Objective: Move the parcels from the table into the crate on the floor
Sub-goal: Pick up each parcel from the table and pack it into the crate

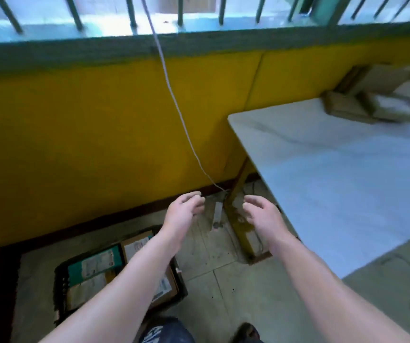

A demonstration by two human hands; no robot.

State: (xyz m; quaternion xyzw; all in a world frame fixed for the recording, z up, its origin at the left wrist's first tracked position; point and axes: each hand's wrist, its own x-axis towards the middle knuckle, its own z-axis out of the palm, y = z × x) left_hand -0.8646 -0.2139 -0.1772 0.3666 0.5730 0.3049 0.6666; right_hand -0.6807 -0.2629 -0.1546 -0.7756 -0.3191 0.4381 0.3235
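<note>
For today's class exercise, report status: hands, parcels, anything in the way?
Left hand, right hand: both empty, fingers loosely curled. Parcels waiting at far corner of table; crate on floor holds several boxes. No obstruction visible.

Your left hand (183,211) and right hand (261,214): both empty, fingers loosely curled, held apart above the floor near the table leg (241,219). Crate (59,288): black, on the floor at your lower left, holding a teal parcel (92,264) and brown ones, partly hidden by your left forearm. Table (335,169): pale top, at your right. Brown parcels (372,100): blurred, piled at its far corner by the yellow wall (75,132). White cord (174,100): hangs down that wall.
</note>
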